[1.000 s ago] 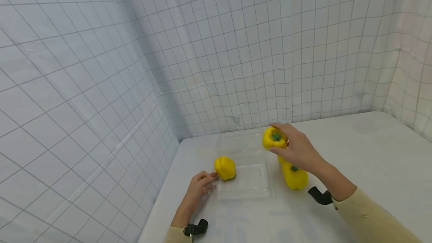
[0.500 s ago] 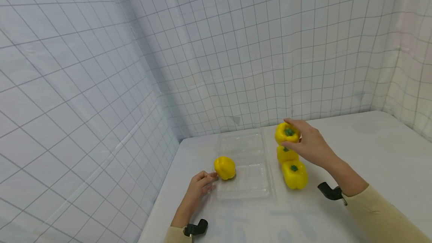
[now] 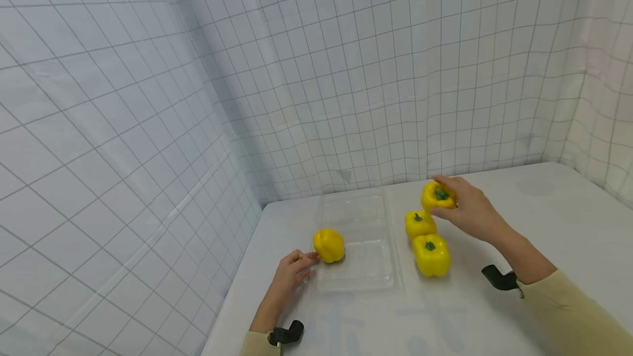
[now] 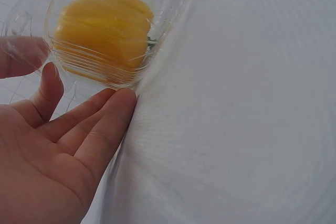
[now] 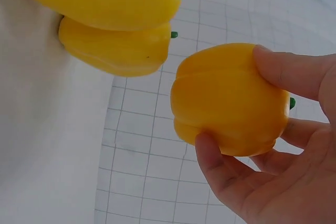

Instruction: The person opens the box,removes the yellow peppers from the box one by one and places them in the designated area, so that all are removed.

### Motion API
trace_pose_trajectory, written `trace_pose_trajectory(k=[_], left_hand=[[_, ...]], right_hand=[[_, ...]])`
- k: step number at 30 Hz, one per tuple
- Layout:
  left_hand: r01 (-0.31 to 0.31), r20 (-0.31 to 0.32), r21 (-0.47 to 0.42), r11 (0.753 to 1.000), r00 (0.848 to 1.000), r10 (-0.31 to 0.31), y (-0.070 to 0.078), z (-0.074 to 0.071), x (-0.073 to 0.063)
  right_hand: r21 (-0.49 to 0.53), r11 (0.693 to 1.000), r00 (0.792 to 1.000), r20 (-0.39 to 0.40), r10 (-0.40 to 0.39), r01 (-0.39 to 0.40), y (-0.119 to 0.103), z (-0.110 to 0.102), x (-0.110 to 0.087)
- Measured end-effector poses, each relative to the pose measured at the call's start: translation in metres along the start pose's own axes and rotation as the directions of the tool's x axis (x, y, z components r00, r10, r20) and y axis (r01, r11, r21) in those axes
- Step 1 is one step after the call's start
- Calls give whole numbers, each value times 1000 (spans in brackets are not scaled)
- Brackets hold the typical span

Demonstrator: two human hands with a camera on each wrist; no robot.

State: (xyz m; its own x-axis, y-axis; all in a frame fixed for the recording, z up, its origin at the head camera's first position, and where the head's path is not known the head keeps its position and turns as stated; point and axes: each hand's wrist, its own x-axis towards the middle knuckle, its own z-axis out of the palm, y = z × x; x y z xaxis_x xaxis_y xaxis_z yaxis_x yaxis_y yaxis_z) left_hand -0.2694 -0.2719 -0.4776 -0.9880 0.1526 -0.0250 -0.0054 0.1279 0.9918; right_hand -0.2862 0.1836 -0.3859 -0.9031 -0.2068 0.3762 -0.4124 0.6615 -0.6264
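In the head view my right hand (image 3: 467, 205) holds a yellow bell pepper (image 3: 435, 195), its green stem facing back toward the person. The right wrist view shows thumb and fingers around the held pepper (image 5: 231, 98), palm behind it. Beside it on the table stand two more yellow peppers, a back one (image 3: 419, 225) and a front one (image 3: 432, 256). My left hand (image 3: 292, 273) is at the left edge of a clear plastic container (image 3: 371, 268); in the left wrist view its thumb and fingers meet the container's rim and side. A yellow pepper (image 3: 328, 246) lies inside, near that hand.
The container's hinged lid (image 3: 353, 207) lies open toward the back of the white table (image 3: 524, 224). White sheets with a dark grid (image 3: 346, 98) hang behind and at both sides. Each wrist wears a black camera mount, such as the right one (image 3: 499, 278).
My right hand has carried its pepper to the right, from beside the lid to behind and right of the two standing peppers, uncovering the back one. The left hand stays at the container.
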Motion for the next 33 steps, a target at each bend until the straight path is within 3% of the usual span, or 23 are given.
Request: trace_pose_trajectory(k=[15,33], left_hand=[[11,-10,23,1000,1000,-10,-4,0,2],[2,-1,17,1000,1000,-2,-2,-1,2]], right_hand=[[-34,996,990,108,87,-84,34,2,-2],[-62,994,972,214,101,-90,55,11,-2]])
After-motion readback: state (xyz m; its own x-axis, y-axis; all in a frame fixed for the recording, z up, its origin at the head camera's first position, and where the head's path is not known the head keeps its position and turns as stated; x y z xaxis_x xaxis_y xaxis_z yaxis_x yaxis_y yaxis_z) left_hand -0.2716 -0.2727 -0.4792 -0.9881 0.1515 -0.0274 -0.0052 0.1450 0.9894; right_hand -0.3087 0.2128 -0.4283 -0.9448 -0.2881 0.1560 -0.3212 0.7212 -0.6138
